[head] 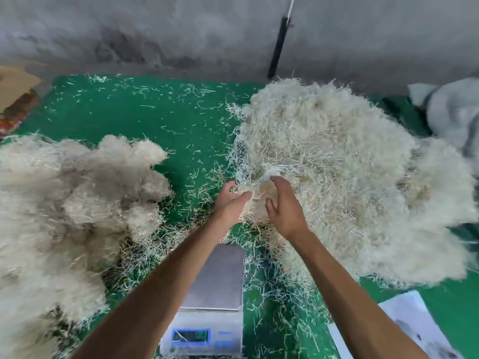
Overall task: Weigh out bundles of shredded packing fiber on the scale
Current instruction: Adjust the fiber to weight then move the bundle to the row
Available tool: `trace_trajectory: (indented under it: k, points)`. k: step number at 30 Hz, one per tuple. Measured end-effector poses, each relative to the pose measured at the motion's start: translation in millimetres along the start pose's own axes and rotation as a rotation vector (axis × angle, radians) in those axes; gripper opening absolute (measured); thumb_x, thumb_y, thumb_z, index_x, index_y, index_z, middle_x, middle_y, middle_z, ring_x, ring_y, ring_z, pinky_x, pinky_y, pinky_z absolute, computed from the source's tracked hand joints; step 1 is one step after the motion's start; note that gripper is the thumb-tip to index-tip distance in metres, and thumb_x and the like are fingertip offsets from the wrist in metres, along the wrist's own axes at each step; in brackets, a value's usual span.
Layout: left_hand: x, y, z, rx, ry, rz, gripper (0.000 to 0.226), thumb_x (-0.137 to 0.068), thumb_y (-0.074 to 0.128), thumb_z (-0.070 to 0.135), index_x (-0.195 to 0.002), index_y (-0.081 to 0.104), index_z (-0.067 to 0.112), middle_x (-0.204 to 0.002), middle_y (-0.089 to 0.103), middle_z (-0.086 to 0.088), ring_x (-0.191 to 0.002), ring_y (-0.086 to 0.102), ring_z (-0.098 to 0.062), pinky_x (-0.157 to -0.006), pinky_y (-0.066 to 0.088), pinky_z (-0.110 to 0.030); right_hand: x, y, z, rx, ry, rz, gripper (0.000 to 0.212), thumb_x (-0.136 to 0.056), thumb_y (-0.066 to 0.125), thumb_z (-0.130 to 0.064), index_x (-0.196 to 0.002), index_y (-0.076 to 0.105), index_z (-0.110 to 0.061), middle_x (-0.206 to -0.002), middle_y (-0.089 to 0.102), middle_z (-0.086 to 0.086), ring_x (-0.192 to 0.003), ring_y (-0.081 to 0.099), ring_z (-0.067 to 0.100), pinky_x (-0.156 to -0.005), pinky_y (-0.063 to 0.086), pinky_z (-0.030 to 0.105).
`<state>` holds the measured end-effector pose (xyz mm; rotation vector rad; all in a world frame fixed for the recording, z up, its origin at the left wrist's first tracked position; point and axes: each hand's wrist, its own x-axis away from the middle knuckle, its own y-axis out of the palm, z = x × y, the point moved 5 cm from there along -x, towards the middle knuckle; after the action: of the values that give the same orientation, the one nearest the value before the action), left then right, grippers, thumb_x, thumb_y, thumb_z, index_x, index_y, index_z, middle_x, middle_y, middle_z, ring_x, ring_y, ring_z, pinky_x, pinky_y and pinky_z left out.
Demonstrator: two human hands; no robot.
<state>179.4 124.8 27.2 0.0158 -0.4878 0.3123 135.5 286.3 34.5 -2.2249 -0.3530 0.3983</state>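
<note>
A big heap of pale shredded fiber (337,156) lies on the right of the green floor. My left hand (229,200) and my right hand (283,206) reach into its near left edge, fingers spread, cupping a small tuft of fiber (255,191) between them. Below my forearms stands a digital scale (220,278) with a bare steel platform and a lit blue display (190,336). A second mass of fluffy fiber bundles (64,203) lies on the left.
Loose strands litter the green floor (155,120). A grey wall (155,35) with a black cable (278,47) closes the back. White paper (404,325) lies at the lower right, a grey sack (456,112) at the far right, cardboard (15,84) at the far left.
</note>
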Motion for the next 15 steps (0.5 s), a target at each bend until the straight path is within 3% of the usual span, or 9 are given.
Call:
trace_trajectory:
  k: [3,5,7,8,9,10,11,12,15]
  points:
    - [-31,14,-8,0.071,-0.248,0.104,0.104,-0.085,0.069,0.059,-0.159,0.003,0.027,-0.165,0.014,-0.013,-0.143,0.033,-0.040,-0.108,0.040,-0.063,-17,13,12,0.068,-0.084,-0.025,0.063,-0.101,0.060,-0.006,-0.157,0.031,-0.010,-0.154,0.043,0.015,-0.127,0.059,0.030,-0.101,0.046,0.027]
    - [-48,25,-13,0.114,-0.421,0.059,0.101,-0.083,0.058,0.075,-0.159,0.008,0.030,-0.166,0.008,-0.012,-0.144,0.029,-0.045,-0.100,0.045,-0.065,-27,26,25,0.071,-0.109,-0.032,0.059,-0.100,0.056,-0.001,-0.155,0.033,-0.008,-0.148,0.048,0.016,-0.117,0.064,0.027,-0.096,0.051,0.024]
    - [-62,37,-12,0.087,-0.446,-0.055,0.085,-0.087,0.057,0.070,-0.156,0.022,0.037,-0.166,0.009,-0.009,-0.143,0.031,-0.041,-0.099,0.047,-0.060,-37,37,41,-0.017,-0.039,-0.032,0.040,-0.106,0.046,-0.006,-0.145,0.042,-0.011,-0.126,0.056,0.011,-0.096,0.063,0.011,-0.082,0.053,0.024]
    - [-68,43,-10,0.050,-0.392,-0.085,0.080,-0.090,0.063,0.057,-0.156,0.021,0.039,-0.167,0.009,-0.006,-0.142,0.034,-0.033,-0.104,0.045,-0.048,-40,41,49,-0.099,0.022,-0.015,0.030,-0.109,0.041,-0.012,-0.139,0.045,-0.014,-0.107,0.059,0.006,-0.079,0.059,0.004,-0.070,0.052,0.027]
    - [-76,50,-11,0.016,-0.351,-0.106,0.080,-0.093,0.065,0.043,-0.157,0.018,0.039,-0.167,0.010,-0.002,-0.138,0.039,-0.023,-0.096,0.027,-0.023,-42,44,57,-0.208,0.104,-0.001,0.029,-0.113,0.035,-0.020,-0.139,0.045,-0.016,-0.090,0.058,0.002,-0.064,0.056,0.003,-0.057,0.051,0.032]
    - [-81,59,-13,0.030,-0.355,-0.141,0.073,-0.096,0.061,0.040,-0.157,0.020,0.037,-0.167,0.011,0.000,-0.135,0.042,-0.018,-0.088,0.055,-0.028,-42,47,65,-0.321,0.194,0.013,0.037,-0.114,0.030,-0.029,-0.146,0.043,-0.015,-0.078,0.057,-0.001,-0.055,0.054,0.004,-0.048,0.051,0.034]
    - [-81,70,-13,0.022,-0.372,-0.204,0.067,-0.098,0.056,0.045,-0.156,0.024,0.035,-0.166,0.014,0.001,-0.137,0.040,-0.021,-0.105,0.047,-0.030,-41,47,71,-0.406,0.262,0.041,0.044,-0.114,0.027,-0.035,-0.152,0.040,-0.016,-0.072,0.057,-0.002,-0.051,0.054,0.003,-0.045,0.052,0.032]
    - [-81,75,-13,-0.065,-0.358,-0.255,0.062,-0.100,0.051,0.048,-0.155,0.029,0.031,-0.165,0.019,-0.001,-0.141,0.038,-0.023,-0.107,0.046,-0.032,-41,45,76,-0.458,0.296,0.081,0.048,-0.114,0.026,-0.040,-0.155,0.039,-0.019,-0.072,0.057,-0.003,-0.053,0.056,0.000,-0.047,0.052,0.024]
    - [-72,62,1,-0.071,-0.252,-0.181,0.039,-0.106,0.042,0.032,-0.145,0.042,0.034,-0.155,0.039,0.001,-0.126,0.053,-0.001,-0.080,0.041,0.000,-38,29,82,-0.464,0.264,0.159,0.051,-0.111,0.021,-0.055,-0.151,0.041,-0.031,-0.095,0.066,-0.012,-0.084,0.064,-0.009,-0.074,0.052,0.010]
